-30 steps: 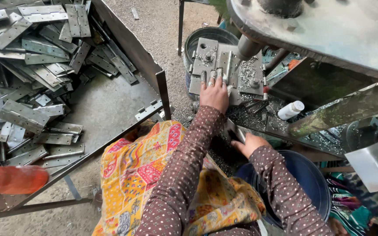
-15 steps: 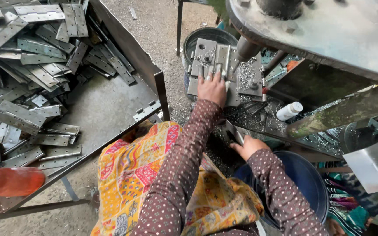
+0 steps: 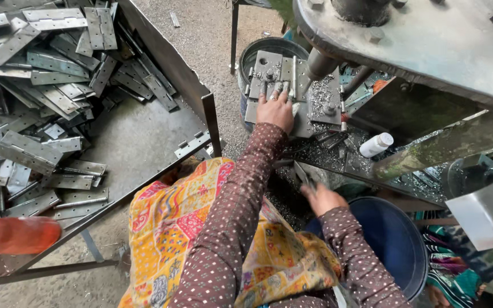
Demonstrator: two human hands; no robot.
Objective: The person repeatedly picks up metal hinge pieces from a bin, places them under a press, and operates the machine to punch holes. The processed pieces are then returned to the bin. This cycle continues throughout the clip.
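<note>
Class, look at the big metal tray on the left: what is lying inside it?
Inside the metal tray lies a loose pile of flat grey hinge plates, heaped towards its far left, with bare floor nearer the person. Whatever lies beneath the pile is covered.

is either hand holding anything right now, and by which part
The right hand grips a flat metal piece by its lower end. The left hand holds nothing; it rests flat on the metal plate under the press.
</note>
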